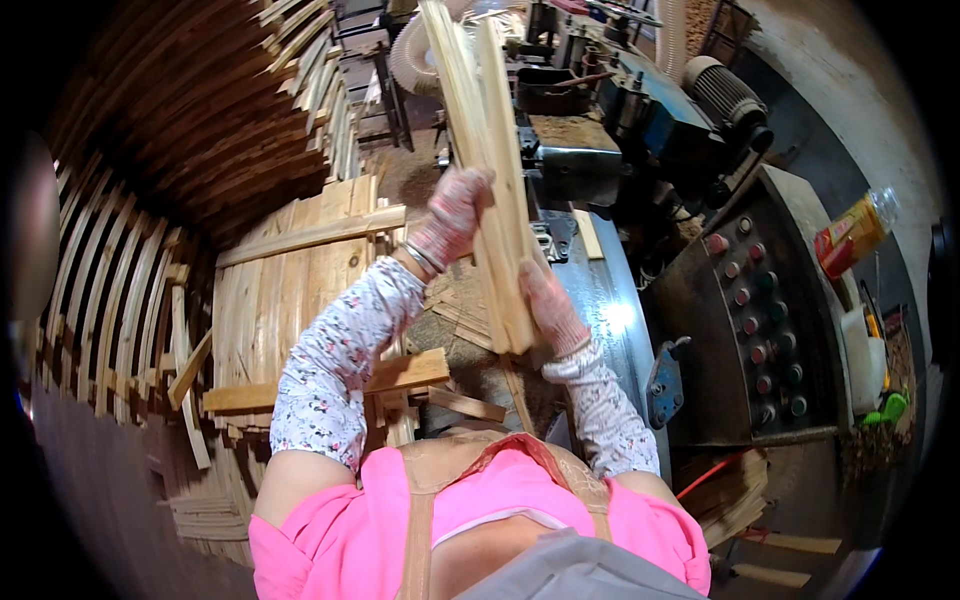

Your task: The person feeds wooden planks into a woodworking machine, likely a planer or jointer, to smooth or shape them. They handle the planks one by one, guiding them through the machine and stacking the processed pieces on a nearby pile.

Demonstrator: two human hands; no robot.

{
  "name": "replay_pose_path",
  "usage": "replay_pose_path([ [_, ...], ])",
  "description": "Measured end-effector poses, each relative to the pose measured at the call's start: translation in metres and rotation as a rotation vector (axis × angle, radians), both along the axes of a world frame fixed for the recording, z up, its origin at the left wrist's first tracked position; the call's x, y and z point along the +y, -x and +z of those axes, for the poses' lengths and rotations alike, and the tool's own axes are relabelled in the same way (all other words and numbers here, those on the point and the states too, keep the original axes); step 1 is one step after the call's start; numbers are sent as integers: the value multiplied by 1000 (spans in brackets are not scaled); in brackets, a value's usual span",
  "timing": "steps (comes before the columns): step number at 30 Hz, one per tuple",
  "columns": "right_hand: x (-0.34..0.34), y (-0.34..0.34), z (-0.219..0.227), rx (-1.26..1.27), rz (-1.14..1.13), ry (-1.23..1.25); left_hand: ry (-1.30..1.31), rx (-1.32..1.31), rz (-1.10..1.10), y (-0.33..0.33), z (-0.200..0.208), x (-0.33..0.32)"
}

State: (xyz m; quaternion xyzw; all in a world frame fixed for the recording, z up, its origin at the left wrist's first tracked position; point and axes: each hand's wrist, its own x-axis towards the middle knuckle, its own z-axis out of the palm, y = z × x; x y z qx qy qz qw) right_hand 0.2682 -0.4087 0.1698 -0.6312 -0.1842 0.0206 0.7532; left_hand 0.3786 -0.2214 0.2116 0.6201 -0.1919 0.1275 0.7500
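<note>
Several long, pale wooden strips point(492, 190) are held together in a bundle in front of me, tilted with the far end to the left. My left hand point(452, 215), in a red-and-white knit glove, is closed round the bundle's left side near its middle. Lower down, my right hand point(551, 307), gloved the same way, grips the right side near the close end. The palm-side fingers of both hands are partly hidden by the wood. Just right of the bundle lies the shiny metal machine table point(600, 290), with a short wooden strip point(587, 234) on it.
A stack of wooden boards point(290, 300) with crosswise battens stands at left, before tall piles of strips point(110, 290). To the right are a control box point(750, 320) with several buttons, a plastic bottle point(855, 235) and an electric motor point(725, 90). Machine parts point(580, 160) stand ahead.
</note>
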Motion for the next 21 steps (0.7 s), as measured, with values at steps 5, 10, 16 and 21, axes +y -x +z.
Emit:
replay_pose_path([
  [5, -79, 93, -59, 237, -464, 509, 185, 376, -240, 13, -36, -75],
  [10, -140, 238, -122, 521, -654, 1529, 156, 625, -207, 12, -57, -96],
  [16, -156, 205, -169, 216, -1001, 1507, 249, 798, -290, -3, -67, -68],
  [21, -175, 28, -174, -43, -1303, 1312, 191, 640, -228, -7, -56, -52],
])
